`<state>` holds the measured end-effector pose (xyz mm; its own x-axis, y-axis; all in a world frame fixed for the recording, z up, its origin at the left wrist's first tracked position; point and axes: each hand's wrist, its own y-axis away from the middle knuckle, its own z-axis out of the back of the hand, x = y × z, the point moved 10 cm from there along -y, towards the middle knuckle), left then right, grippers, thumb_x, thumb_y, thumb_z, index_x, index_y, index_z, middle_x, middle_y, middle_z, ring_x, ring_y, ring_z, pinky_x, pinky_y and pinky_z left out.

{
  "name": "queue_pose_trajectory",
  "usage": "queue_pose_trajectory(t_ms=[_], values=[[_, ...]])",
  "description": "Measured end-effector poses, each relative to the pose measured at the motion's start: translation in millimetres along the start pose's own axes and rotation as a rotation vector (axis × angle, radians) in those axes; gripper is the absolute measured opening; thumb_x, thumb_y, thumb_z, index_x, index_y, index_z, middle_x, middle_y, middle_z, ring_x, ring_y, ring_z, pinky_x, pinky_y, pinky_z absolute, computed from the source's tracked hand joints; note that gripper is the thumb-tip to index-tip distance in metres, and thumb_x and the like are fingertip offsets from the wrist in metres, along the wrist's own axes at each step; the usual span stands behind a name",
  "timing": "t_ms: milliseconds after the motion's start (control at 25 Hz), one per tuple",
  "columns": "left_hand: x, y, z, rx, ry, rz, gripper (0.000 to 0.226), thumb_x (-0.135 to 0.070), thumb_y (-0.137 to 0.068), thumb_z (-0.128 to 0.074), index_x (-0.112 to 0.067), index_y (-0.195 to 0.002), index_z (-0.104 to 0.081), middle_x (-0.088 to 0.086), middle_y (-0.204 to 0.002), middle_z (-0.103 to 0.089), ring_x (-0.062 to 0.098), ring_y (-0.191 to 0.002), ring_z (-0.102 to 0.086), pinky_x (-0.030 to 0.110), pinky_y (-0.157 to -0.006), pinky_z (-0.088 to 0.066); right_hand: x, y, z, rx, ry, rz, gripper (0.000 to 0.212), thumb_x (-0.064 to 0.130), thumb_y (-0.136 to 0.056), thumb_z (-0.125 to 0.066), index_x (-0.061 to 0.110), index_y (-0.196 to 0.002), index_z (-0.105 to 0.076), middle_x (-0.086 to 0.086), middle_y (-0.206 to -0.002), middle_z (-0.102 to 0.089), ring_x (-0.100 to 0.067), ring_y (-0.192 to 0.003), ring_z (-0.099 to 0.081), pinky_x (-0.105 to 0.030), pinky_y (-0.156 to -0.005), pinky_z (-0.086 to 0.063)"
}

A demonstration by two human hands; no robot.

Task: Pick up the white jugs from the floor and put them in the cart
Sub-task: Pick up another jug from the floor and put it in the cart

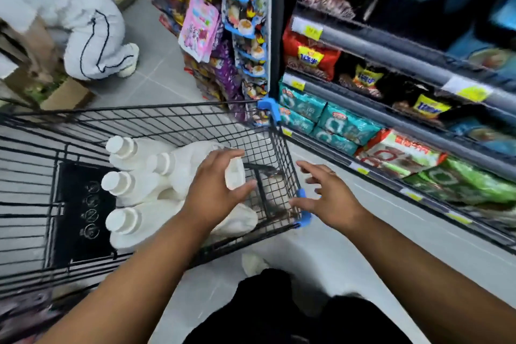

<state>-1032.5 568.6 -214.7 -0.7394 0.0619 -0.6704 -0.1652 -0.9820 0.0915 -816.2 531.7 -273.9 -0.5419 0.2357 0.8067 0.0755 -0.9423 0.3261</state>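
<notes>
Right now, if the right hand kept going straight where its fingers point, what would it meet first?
Most likely the wire side wall of the cart, near its blue rim guard. The right hand is outside the basket, fingers spread toward it, though depth is unclear.

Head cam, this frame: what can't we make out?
1. Head view: how many white jugs lie in the cart; the left hand and forearm cover some.
2. Whether that hand grips a jug: motion blur.
3. White thing on the floor: partly hidden by the dark knee; jug or not, unclear.
4. Price tags: blurred.
</notes>
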Motion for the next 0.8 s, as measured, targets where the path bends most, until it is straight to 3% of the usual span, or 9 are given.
queue_pose_trajectory(t_ms=[120, 280, 360, 520, 680, 800], values=[[-99, -9, -31, 0.054, 0.15, -0.152, 0.043, -0.039, -0.079, -0.074, -0.034, -0.119, -0.059, -0.007, -0.122, -0.059, 0.007, -0.114, -0.053, 0.026, -0.099, -0.043, -17, 61, 102, -0.21, -0.05, -0.022, 0.075, 0.032, -0.074, -0.082, 0.035, -0.139, -0.044, 0.002, -0.129, -0.05, -0.011, -0.108, -0.055, -0.03, -0.093, -0.048], [-257, 11, -109, 0.178, 0.246, -0.384, 0.045, -0.05, -0.075, -0.066, -0.042, -0.118, -0.055, -0.015, -0.117, -0.057, 0.008, -0.115, -0.056, 0.038, -0.1, -0.047, -54, 172, 228, -0.481, -0.071, -0.04, 0.071, 0.034, -0.074, -0.081, 0.045, -0.133, -0.043, 0.009, -0.125, -0.05, 0.002, -0.105, -0.055, -0.026, -0.095, -0.046], [-344, 42, -158, 0.264, 0.271, -0.499, 0.045, -0.043, -0.077, -0.07, -0.042, -0.119, -0.054, -0.02, -0.116, -0.054, 0.006, -0.114, -0.054, 0.036, -0.101, -0.047, -84, 248, 286, -0.614, -0.073, -0.073, 0.073, 0.032, -0.074, -0.081, 0.048, -0.132, -0.04, 0.011, -0.125, -0.049, 0.002, -0.105, -0.055, -0.025, -0.094, -0.046], [-507, 122, -258, 0.467, 0.267, -0.705, 0.051, -0.028, -0.079, -0.078, -0.04, -0.121, -0.052, -0.011, -0.121, -0.055, 0.002, -0.113, -0.053, 0.025, -0.102, -0.042, -159, 406, 380, -0.895, -0.141, -0.148, 0.073, 0.03, -0.072, -0.083, 0.054, -0.126, -0.04, 0.011, -0.127, -0.05, -0.008, -0.107, -0.058, -0.036, -0.095, -0.05], [-632, 211, -351, 0.687, 0.259, -0.921, 0.053, -0.027, -0.08, -0.079, -0.04, -0.121, -0.049, -0.006, -0.124, -0.058, 0.002, -0.112, -0.054, 0.014, -0.099, -0.04, -221, 549, 433, -1.168, -0.228, -0.236, 0.071, 0.02, -0.073, -0.083, 0.052, -0.122, -0.042, 0.005, -0.123, -0.051, 0.002, -0.102, -0.056, -0.022, -0.087, -0.049], [-708, 279, -423, 0.864, 0.239, -1.04, 0.055, -0.03, -0.079, -0.079, -0.039, -0.123, -0.048, -0.006, -0.125, -0.057, 0.001, -0.113, -0.053, 0.017, -0.101, -0.039, -269, 646, 456, -1.355, -0.258, -0.354, 0.071, 0.024, -0.073, -0.082, 0.055, -0.121, -0.041, 0.002, -0.123, -0.051, -0.009, -0.104, -0.057, -0.025, -0.085, -0.047]])
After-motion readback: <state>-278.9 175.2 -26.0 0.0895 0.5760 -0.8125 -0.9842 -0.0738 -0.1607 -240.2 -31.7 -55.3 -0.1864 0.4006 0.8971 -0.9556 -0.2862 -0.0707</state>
